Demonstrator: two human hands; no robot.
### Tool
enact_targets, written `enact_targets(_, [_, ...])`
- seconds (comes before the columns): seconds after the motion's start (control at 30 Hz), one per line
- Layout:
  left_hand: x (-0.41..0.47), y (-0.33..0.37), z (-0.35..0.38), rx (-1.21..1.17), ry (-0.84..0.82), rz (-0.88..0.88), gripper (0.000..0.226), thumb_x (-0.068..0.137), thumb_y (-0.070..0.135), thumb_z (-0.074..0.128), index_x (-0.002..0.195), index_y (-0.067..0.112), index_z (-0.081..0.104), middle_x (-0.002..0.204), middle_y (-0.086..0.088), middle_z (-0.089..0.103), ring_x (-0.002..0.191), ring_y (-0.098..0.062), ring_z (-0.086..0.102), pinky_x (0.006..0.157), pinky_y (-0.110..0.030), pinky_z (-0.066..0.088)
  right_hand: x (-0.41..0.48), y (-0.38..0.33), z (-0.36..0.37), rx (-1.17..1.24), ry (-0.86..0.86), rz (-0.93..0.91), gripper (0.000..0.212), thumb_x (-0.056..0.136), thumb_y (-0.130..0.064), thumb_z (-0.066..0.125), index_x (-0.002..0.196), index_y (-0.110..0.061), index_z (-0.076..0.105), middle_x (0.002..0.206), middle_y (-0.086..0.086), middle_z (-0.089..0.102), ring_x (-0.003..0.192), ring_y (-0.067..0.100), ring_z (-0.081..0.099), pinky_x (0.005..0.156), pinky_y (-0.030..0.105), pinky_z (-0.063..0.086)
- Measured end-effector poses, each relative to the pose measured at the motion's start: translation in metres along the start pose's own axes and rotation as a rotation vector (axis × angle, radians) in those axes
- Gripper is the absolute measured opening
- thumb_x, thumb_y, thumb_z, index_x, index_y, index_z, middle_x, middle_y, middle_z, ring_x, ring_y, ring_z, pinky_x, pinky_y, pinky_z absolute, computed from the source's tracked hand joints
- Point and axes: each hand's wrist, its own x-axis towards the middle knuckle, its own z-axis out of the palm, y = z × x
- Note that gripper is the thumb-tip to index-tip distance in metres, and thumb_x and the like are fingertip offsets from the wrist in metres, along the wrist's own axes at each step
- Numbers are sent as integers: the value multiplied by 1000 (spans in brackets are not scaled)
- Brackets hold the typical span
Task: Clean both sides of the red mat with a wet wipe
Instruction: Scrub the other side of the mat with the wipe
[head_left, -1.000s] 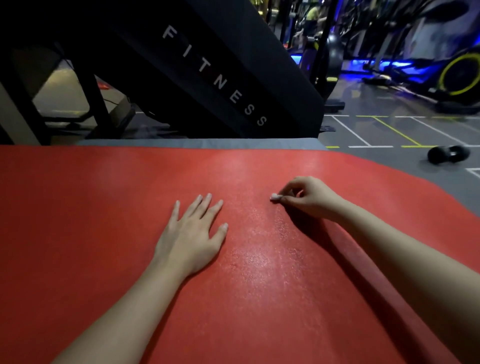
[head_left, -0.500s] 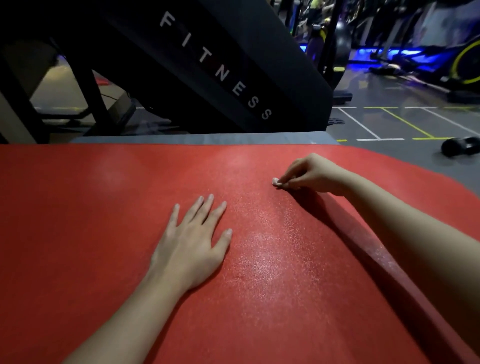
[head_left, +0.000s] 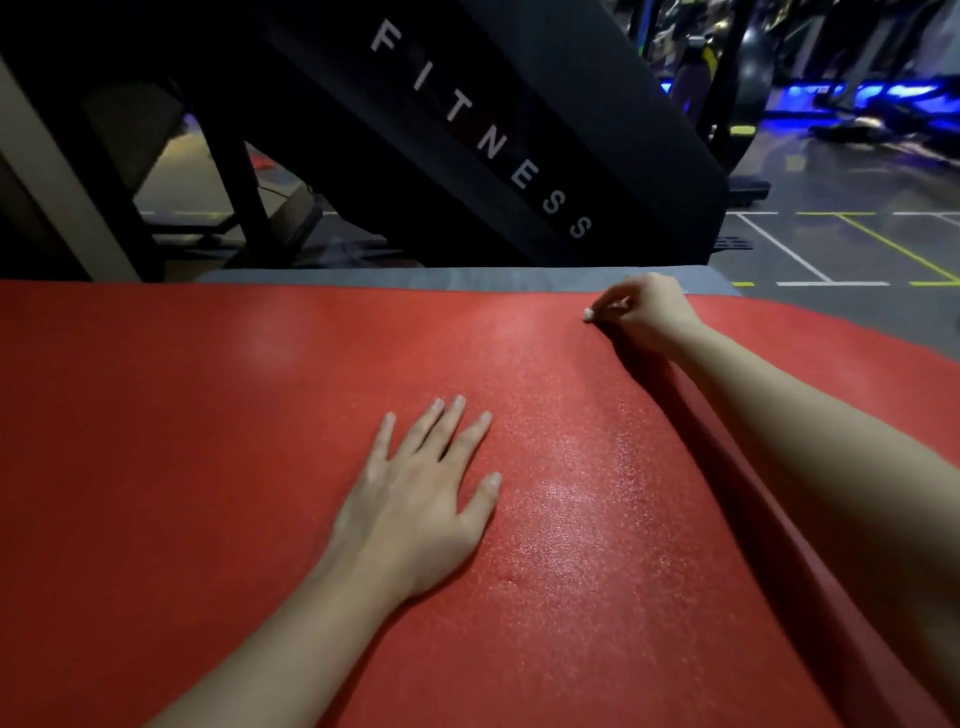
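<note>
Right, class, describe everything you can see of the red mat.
The red mat lies flat across most of the view, its far edge on a grey surface. Its face is finely grained, rubbery-looking, with a shiny, damp-looking streak down the middle. The left hand rests flat on it, fingers spread; the right hand pinches a small white wet wipe against it near the far edge.
</note>
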Motion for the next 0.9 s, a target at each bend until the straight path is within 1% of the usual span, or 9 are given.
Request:
enact_targets(0.13, [0, -1, -1, 5, -8, -5, 76, 88, 67, -4, 160, 42, 0, 169, 16, -7, 152, 0, -15, 126, -45, -5, 34, -1, 12, 44, 70, 122, 7, 82, -22, 81, 88, -23, 80, 87, 2, 75, 86, 11, 67, 67, 12, 40])
enact_targets(0.23, [1, -1, -1, -7, 0, -6, 75, 89, 67, -2, 160, 42, 2, 169, 17, -6, 152, 0, -14, 126, -44, -5, 49, -7, 21, 55, 89, 154, 13, 81, -22, 82, 92, -14, 80, 92, 8, 76, 85, 11, 66, 67, 12, 37])
enact_targets(0.33, [1, -2, -1, -14, 4, -4, 75, 90, 66, 0, 160, 41, 5, 169, 16, -3, 153, -1, -11, 127, -45, -3, 41, -14, 23, 54, 27, 83, 20, 81, -32, 82, 94, -17, 80, 89, 1, 75, 78, 8, 65, 66, 16, 41])
enact_targets(0.47, [1, -2, 1, -8, 7, -7, 75, 89, 66, -1, 160, 42, 4, 169, 16, -3, 153, -1, -11, 127, -45, -2, 12, -13, 1, 75, -283, -56, 23, 77, -48, 81, 92, -31, 81, 81, -5, 76, 70, 3, 61, 65, 21, 45])
enact_targets(0.57, [2, -3, 1, -17, -1, -7, 75, 89, 67, 1, 160, 42, 4, 169, 16, -3, 153, -1, -10, 127, -45, -1, 12, -12, 5, 22, -130, -43, 25, 77, -47, 82, 92, -27, 81, 77, 2, 73, 67, 7, 58, 57, 13, 38])
enact_targets(0.63, [1, -2, 0, -23, 3, -13, 75, 90, 67, 2, 160, 42, 5, 169, 16, -2, 153, 0, -10, 127, -44, -3, 11, -17, 15, -30, -57, -10, 27, 80, -44, 80, 96, -23, 81, 82, 3, 72, 72, 10, 59, 60, 16, 38])
enact_targets(0.7, [1, -2, 0, -34, 9, -13, 76, 89, 67, 2, 160, 42, 6, 169, 16, -1, 153, 0, -9, 127, -44, -3, 0, -25, 15, -112, -102, -80, 27, 83, -44, 77, 98, -22, 80, 84, -2, 72, 76, 9, 59, 68, 20, 37])
enact_targets(0.83, [2, -4, 2, -42, 20, -13, 77, 88, 67, 2, 160, 42, 8, 169, 16, 1, 154, -1, -7, 127, -44, -3, -52, -34, -10, -83, -376, -263, 27, 81, -55, 74, 95, -32, 80, 83, -14, 73, 74, 3, 62, 65, 24, 44])
enact_targets(0.9, [3, -4, 2, -37, 16, -12, 78, 87, 67, 1, 160, 42, 8, 169, 15, 1, 154, -1, -7, 127, -44, -2, -66, -31, -10, -61, -332, -299, 21, 82, -50, 75, 94, -33, 80, 88, -10, 69, 77, 7, 62, 66, 24, 44])
